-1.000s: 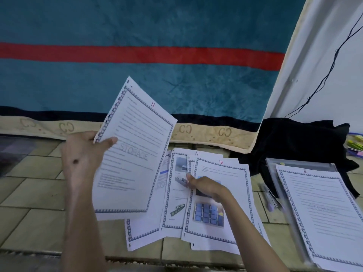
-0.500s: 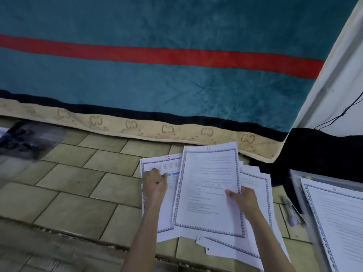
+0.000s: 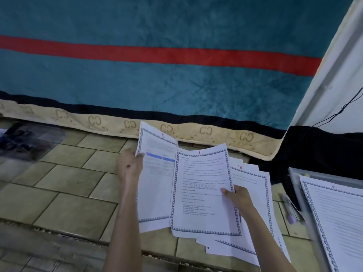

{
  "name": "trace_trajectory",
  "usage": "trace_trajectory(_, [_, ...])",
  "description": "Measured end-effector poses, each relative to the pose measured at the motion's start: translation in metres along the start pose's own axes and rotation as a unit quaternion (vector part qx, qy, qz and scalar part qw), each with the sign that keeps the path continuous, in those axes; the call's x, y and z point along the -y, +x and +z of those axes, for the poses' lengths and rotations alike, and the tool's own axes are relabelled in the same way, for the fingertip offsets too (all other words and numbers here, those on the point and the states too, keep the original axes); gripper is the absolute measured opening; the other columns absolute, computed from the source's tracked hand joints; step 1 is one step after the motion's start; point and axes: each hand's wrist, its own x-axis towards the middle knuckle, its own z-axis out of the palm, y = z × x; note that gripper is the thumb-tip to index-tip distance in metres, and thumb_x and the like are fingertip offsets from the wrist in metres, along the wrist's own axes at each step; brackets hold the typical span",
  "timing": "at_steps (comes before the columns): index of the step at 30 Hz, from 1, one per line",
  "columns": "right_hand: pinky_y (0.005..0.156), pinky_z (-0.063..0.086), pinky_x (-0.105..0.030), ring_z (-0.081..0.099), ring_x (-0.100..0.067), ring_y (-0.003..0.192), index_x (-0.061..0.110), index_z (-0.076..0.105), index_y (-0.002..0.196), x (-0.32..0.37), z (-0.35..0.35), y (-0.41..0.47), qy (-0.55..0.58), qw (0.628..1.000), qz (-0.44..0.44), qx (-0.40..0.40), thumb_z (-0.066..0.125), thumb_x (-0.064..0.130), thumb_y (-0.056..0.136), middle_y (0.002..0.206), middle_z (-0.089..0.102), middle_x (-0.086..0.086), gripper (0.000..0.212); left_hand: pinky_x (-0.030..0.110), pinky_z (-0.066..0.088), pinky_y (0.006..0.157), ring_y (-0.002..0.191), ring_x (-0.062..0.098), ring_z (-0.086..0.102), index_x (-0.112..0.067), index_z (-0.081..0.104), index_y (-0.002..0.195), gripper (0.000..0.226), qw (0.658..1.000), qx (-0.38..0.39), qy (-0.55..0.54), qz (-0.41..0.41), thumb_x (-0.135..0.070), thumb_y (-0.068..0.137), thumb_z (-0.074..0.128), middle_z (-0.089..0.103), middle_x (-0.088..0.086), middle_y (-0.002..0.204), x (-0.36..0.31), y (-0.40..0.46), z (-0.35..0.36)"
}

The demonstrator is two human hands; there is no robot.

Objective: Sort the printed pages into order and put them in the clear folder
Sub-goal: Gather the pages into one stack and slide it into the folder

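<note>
Printed pages with blue patterned borders lie fanned on the tiled floor. My left hand (image 3: 130, 168) grips the left edge of a page (image 3: 155, 185) that has a blue bar and a red handwritten number at its top, lifting its upper end. My right hand (image 3: 238, 199) pinches the right edge of page 11 (image 3: 202, 191), marked "STORAGE", which overlaps the first page. Page 15 (image 3: 253, 185) and several more sheets lie beneath them. At the right edge the clear folder (image 3: 294, 175) lies flat with a stack of pages (image 3: 337, 218) on it.
A teal blanket (image 3: 157, 79) with a red stripe and beige hem hangs ahead. Black cloth (image 3: 314, 150) is heaped at the right, under a white wall with a black cable. A purple pen (image 3: 290, 211) lies beside the folder. A dark plastic bag (image 3: 25, 142) lies far left.
Page 11 went from my raised left hand down to my right hand over the pile. My left hand then took the blue-barred page and has lifted its top edge.
</note>
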Motion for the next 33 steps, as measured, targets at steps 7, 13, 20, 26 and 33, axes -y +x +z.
trace_trajectory(7, [0.095, 0.050, -0.043, 0.063, -0.029, 0.101, 0.007, 0.065, 0.109, -0.002, -0.008, 0.000, 0.090, 0.995, 0.040, 0.000, 0.064, 0.016, 0.087, 0.112, 0.068, -0.012, 0.023, 0.032, 0.053, 0.080, 0.083, 0.019, 0.067, -0.019, 0.068, 0.105, 0.020, 0.990, -0.041, -0.081, 0.108, -0.027, 0.091, 0.056, 0.071, -0.005, 0.094, -0.059, -0.026, -0.064])
trace_trajectory(13, [0.099, 0.047, -0.048, 0.062, -0.029, 0.107, 0.008, 0.058, 0.124, -0.008, -0.019, -0.003, 0.173, 0.982, 0.074, 0.022, 0.061, 0.027, 0.090, 0.118, 0.066, -0.008, 0.039, 0.022, 0.051, 0.068, 0.072, 0.005, 0.065, -0.015, 0.067, 0.108, 0.020, 0.977, 0.001, -0.188, 0.100, -0.023, 0.091, 0.059, 0.070, -0.007, 0.089, -0.061, -0.016, -0.063])
trace_trajectory(20, [0.084, 0.053, -0.042, 0.066, -0.030, 0.102, 0.009, 0.064, 0.115, -0.009, -0.032, -0.006, 0.319, 0.943, 0.079, 0.045, 0.083, 0.053, 0.053, 0.110, 0.071, -0.010, 0.078, 0.018, 0.047, 0.062, 0.074, 0.014, 0.063, -0.008, 0.061, 0.117, 0.026, 0.968, 0.081, -0.237, 0.007, -0.016, 0.094, 0.054, 0.066, 0.007, 0.108, -0.025, -0.002, -0.036])
trace_trajectory(26, [0.070, 0.058, -0.030, 0.069, -0.024, 0.098, 0.006, 0.065, 0.112, 0.011, -0.020, -0.018, 0.353, 0.928, 0.050, 0.105, 0.086, 0.048, 0.045, 0.110, 0.071, -0.009, 0.082, 0.025, 0.049, 0.071, 0.083, 0.022, 0.062, -0.007, 0.061, 0.118, 0.029, 0.970, 0.095, -0.221, -0.028, -0.019, 0.093, 0.056, 0.068, 0.008, 0.095, -0.005, 0.002, -0.022])
trace_trajectory(33, [0.088, 0.055, -0.039, 0.068, -0.022, 0.095, 0.007, 0.064, 0.116, 0.051, 0.041, -0.036, 0.316, 0.944, 0.030, 0.091, 0.076, 0.024, 0.076, 0.108, 0.071, -0.006, 0.045, 0.033, 0.056, 0.071, 0.075, 0.027, 0.068, -0.003, 0.063, 0.109, 0.029, 0.947, 0.213, -0.235, -0.056, -0.024, 0.089, 0.062, 0.070, 0.017, 0.093, 0.004, 0.005, -0.001])
